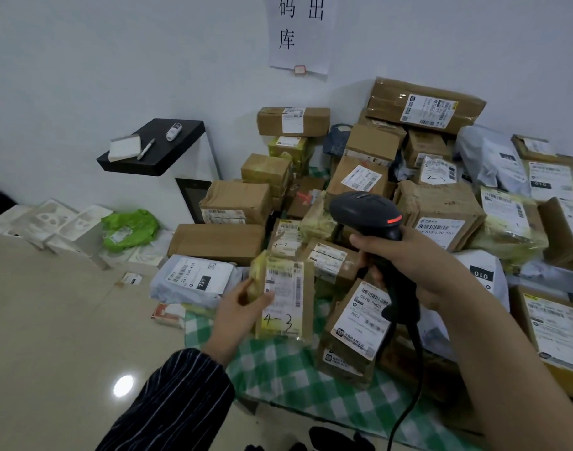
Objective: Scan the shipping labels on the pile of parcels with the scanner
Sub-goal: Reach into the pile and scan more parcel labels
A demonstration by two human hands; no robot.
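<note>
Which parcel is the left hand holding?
The small parcel with "4-3" handwritten on its label; the left hand grips its side, and no other parcel is held.

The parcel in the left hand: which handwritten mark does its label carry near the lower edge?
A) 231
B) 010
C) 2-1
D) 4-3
D: the left hand holds the parcel upright, and "4-3" is written by hand on the lower part of its label.
</note>
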